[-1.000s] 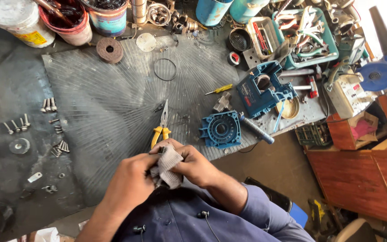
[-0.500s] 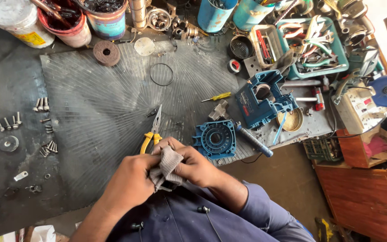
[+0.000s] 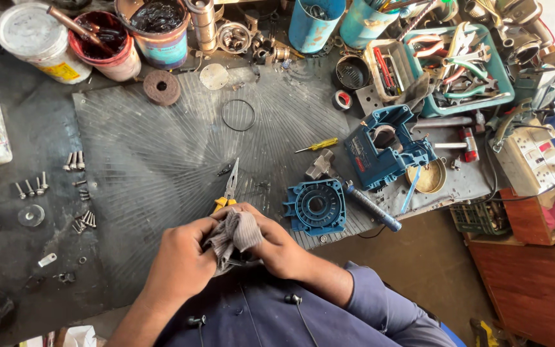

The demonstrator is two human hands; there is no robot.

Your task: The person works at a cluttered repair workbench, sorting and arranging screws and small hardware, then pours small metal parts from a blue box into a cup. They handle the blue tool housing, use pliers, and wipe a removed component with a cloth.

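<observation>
Wiping step: left hand [image 3: 184,257] and right hand [image 3: 277,247] clenched around crumpled grey cloth rag [image 3: 234,236], near bench edge; next likely turning the hidden part.

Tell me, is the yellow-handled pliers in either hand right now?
No, the pliers lie on the mat while both hands hold a grey rag.

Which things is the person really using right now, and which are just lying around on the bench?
In use:
- grey rag, bunched between both hands
- left hand
- right hand

Just lying about:
- yellow-handled pliers
- blue round housing
- blue tool casing
- small yellow screwdriver
- rows of screws
- black ring
</observation>
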